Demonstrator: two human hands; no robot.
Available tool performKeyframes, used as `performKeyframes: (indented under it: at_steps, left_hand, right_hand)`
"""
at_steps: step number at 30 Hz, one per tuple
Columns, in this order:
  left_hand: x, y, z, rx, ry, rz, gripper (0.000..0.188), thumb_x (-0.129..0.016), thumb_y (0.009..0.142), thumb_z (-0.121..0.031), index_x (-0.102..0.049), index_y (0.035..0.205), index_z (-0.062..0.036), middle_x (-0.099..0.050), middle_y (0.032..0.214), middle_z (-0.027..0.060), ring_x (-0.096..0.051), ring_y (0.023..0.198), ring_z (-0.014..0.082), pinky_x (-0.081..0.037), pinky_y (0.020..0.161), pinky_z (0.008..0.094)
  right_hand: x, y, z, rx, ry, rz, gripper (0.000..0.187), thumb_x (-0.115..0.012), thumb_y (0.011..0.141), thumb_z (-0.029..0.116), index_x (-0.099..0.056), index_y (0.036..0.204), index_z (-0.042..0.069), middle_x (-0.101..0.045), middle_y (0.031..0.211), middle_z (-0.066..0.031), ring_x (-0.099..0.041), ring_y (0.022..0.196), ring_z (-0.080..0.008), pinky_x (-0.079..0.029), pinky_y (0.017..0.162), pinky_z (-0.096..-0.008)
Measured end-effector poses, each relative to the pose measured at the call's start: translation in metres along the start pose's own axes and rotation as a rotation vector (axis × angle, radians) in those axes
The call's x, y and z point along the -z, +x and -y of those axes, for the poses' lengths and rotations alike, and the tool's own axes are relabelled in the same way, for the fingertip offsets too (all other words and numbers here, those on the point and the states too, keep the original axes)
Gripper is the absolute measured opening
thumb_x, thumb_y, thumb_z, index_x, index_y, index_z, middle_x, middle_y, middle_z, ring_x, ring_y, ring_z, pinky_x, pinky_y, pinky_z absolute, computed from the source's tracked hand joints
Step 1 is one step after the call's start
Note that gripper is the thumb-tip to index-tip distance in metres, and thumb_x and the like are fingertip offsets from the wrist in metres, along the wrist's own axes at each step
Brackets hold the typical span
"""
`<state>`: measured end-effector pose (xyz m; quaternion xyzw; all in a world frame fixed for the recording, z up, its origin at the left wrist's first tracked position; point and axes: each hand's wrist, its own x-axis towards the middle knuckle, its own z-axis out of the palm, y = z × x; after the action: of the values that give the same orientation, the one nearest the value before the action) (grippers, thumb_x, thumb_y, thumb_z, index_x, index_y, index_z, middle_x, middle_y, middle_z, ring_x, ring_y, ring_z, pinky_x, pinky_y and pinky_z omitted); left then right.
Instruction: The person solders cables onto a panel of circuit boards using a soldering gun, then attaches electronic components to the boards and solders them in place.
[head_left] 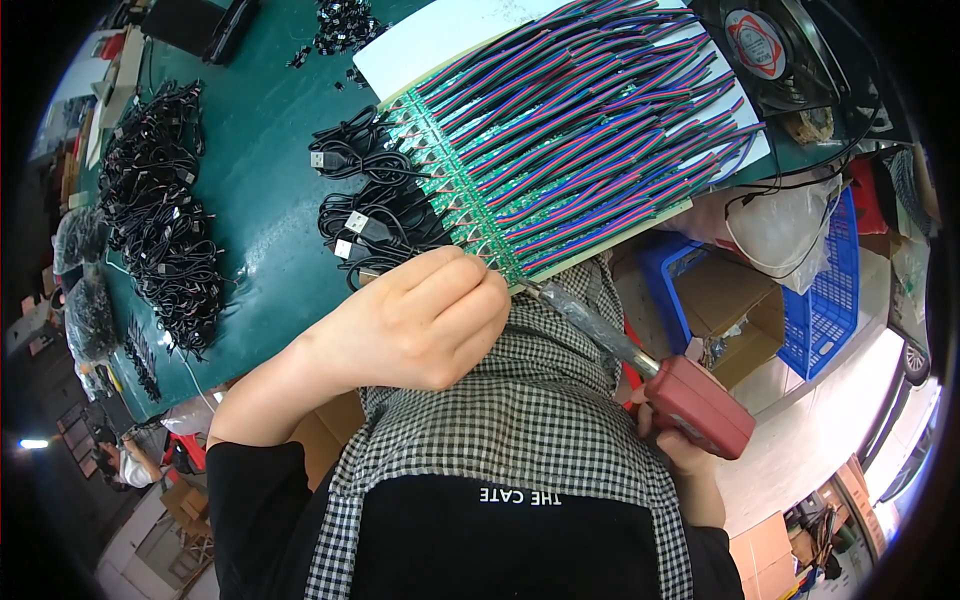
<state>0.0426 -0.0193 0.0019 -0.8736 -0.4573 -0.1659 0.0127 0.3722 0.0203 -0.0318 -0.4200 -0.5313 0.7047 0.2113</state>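
Right hand [688,458] curled round red soldering tool [645,362], four o'clock; likely rigid, hot-tipped; handle [702,408] only. Left hand [420,318], circuit panel's [452,160] seven o'clock: fingers bent, hold unclear.

Bright scene, plenty of light over bench [262,180]! Soft pale sheen on its green top, left of centre. Over on right, pale floor [785,425] glares, close to washed out; far left, small white light [34,443] burns hot. Left hand [430,320] sharp, gently shaded. Edges bend at rim, corners drop to black, bluish fringe on right; outer background soft.
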Motion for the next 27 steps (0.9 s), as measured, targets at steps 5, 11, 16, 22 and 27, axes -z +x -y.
performKeyframes:
  at_steps: [5,11,16,22,27]
  left_hand:
    - [0.0,-0.001,0.001,-0.007,-0.011,-0.016,0.027,-0.064,0.056,-0.005,-0.061,0.081,0.0047,-0.054,0.079,0.0087,-0.055,0.071,0.0196,-0.051,0.062,0.0298]
    - [-0.001,0.0,0.001,-0.006,-0.012,-0.025,0.027,-0.064,0.056,-0.005,-0.061,0.081,0.0048,-0.054,0.079,0.0087,-0.055,0.071,0.0198,-0.051,0.061,0.0298]
    - [-0.001,-0.001,0.001,0.004,-0.011,-0.013,0.027,-0.064,0.056,-0.006,-0.061,0.082,0.0049,-0.054,0.08,0.0089,-0.055,0.072,0.0199,-0.051,0.061,0.0297]
    - [0.001,0.0,0.002,0.0,-0.022,0.0,0.028,-0.064,0.057,-0.005,-0.061,0.083,0.0052,-0.054,0.08,0.009,-0.055,0.072,0.0199,-0.051,0.061,0.0302]
    - [0.003,0.0,0.001,-0.009,0.007,0.006,0.026,-0.063,0.058,-0.005,-0.06,0.081,0.0048,-0.053,0.08,0.0083,-0.055,0.072,0.0195,-0.05,0.063,0.0293]
  right_hand:
    - [0.006,0.008,0.004,0.086,-0.129,0.091,0.072,-0.081,0.061,0.031,-0.054,0.114,-0.01,-0.067,0.084,-0.0111,-0.065,0.071,-0.0185,-0.05,0.067,-0.0262]
    - [0.003,0.023,0.006,0.345,-0.328,0.15,0.072,-0.082,0.061,0.031,-0.055,0.113,-0.01,-0.067,0.09,-0.0134,-0.066,0.076,-0.0207,-0.05,0.069,-0.0268]
    - [0.006,0.008,0.003,0.13,-0.222,0.134,0.071,-0.082,0.061,0.032,-0.056,0.112,-0.01,-0.066,0.094,-0.0154,-0.066,0.079,-0.0224,-0.051,0.072,-0.0278]
    - [0.015,0.001,-0.01,0.13,-0.208,-0.016,0.069,-0.079,0.066,0.038,-0.055,0.111,-0.009,-0.064,0.096,-0.0153,-0.065,0.074,-0.0211,-0.051,0.067,-0.0302]
    - [-0.009,0.02,0.018,0.075,0.307,0.019,0.079,-0.075,0.073,0.04,-0.038,0.127,-0.005,-0.061,0.099,-0.0191,-0.058,0.061,-0.0175,-0.048,0.055,-0.0288]
